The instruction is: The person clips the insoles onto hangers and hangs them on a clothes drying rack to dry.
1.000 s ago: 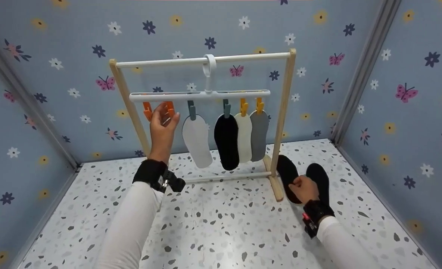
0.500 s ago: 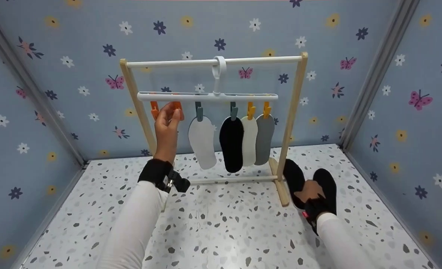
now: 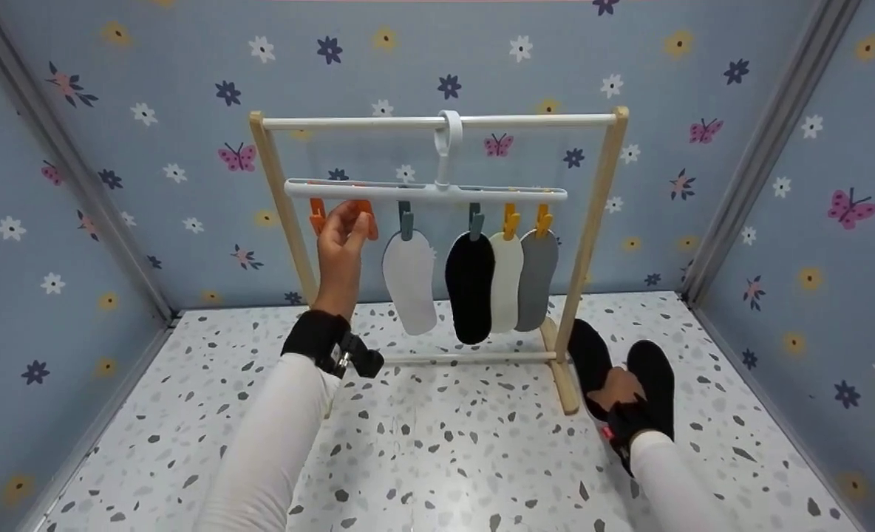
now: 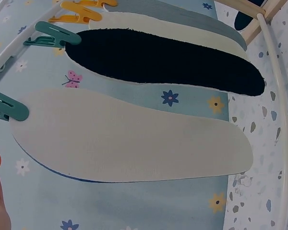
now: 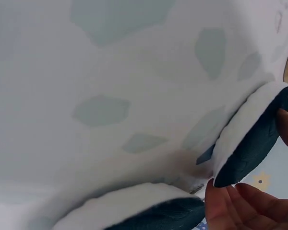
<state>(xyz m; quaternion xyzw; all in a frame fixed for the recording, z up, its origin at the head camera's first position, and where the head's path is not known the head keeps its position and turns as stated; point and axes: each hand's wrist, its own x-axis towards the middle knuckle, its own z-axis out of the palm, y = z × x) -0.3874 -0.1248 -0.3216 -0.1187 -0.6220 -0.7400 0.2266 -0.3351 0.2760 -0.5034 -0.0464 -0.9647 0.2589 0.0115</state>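
My left hand (image 3: 341, 247) is raised under the left end of the white hanger (image 3: 378, 193), pinching the inner orange clothespin (image 3: 367, 219) between thumb and fingers. Beside it hangs a second orange clothespin (image 3: 318, 216). On the floor at the right, my right hand (image 3: 621, 391) grips a black insole (image 3: 590, 355). In the right wrist view, thumb and fingers hold opposite edges of that insole (image 5: 252, 143), whose underside is white. Another black insole (image 3: 652, 380) lies just right of the hand. A white insole (image 4: 134, 136) hangs from a green clothespin (image 4: 9, 105) near my left hand.
Farther along the hanger, a black insole (image 3: 471, 288), a cream insole (image 3: 508, 284) and a grey insole (image 3: 538, 281) hang from green and yellow clothespins. A wooden stand (image 3: 596, 222) with a white top rod carries the hanger. Flowered walls enclose the speckled floor (image 3: 423, 451).
My right hand has turned and closed on the left black insole on the floor. My left hand stays at the inner orange clothespin. The head view has shifted slightly.
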